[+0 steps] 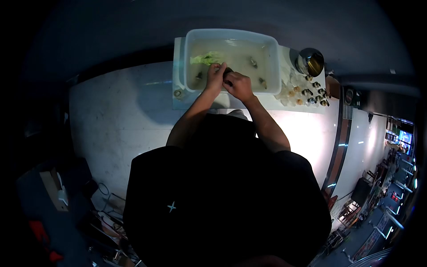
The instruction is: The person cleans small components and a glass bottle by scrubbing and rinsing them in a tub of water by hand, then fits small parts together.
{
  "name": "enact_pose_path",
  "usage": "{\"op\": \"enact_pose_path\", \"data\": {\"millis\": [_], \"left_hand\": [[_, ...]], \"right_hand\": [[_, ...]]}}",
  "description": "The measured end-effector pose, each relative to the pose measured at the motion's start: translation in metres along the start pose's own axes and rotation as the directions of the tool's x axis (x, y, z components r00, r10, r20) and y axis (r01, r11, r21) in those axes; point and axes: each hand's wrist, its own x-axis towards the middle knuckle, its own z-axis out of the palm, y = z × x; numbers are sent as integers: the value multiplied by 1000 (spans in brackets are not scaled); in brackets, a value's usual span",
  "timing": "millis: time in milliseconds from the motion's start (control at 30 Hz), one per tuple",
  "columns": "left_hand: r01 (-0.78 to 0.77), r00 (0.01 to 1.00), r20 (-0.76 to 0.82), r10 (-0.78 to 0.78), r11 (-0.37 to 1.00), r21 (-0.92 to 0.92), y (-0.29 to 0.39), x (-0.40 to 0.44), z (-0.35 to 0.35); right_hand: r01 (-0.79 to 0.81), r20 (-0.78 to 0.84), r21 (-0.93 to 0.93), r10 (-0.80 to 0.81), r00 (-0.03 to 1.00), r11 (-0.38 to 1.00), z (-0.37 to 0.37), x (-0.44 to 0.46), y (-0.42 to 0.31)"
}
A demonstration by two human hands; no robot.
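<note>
Small dark object (227, 70): you had it between your two hands, above the near half of the tub, a little right of the tub's middle to left; what it was could not be told, as your fingers covered most of it.
Left hand (215, 76): it lay on the object's left, with the fingers bent and apparently pinched on that side.
Right hand (240, 86): it came in from the right and nearer your body, its fingers curled inward and apparently gripping the object from below right.
Key relation: the object sat in the gap between both sets of fingers, just right of your left fingertips and just beyond your right ones; neither hand was clearly nearer.
Long axis: you could not have read it from this view, since too little of the object showed.
Plastic tub (187, 60): it stood on the white surface (195, 103) in front of you, with cloudy water (238, 53) inside.
Leafy greens (207, 58): these lay in the water beyond your left hand.
Dark lumps in the tub: one (253, 62) lay beyond and right of your right hand, another (263, 83) near the right wall.
Right end: a shiny round pot (311, 62) stood behind a cluster of small pieces (312, 94).
</note>
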Motion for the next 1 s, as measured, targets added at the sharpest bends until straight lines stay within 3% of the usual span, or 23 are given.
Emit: {"op": "enact_pose_path", "data": {"millis": [33,133,267,367,500,600,1000], "left_hand": [[-7,1000,-14,7,1000,0,3,-1,1],[9,999,-52,-11,1000,-25,5,-4,1],[101,994,-35,-106,989,-111,8,-1,0],[125,992,16,-124,981,-146,12,-2,-1],[126,991,62,-117,976,-179,14,-3,-2],[132,991,44,-127,977,-169,17,-4,0],[148,987,91,-136,979,-139,15,-1,-5]], "right_hand": [[-20,-33,16,21,999,1000,1,1,-1],[-320,-122,196,347,930,927,5,-4,-3],[-608,-272,314,682,679,730,4,0,16],[-629,-274,473,781,561,617,8,-2,32],[-727,-317,345,803,505,593,13,-5,44],[-767,-251,368,851,462,525,16,-6,50],[-817,-109,267,858,501,511,18,-8,53]]}}
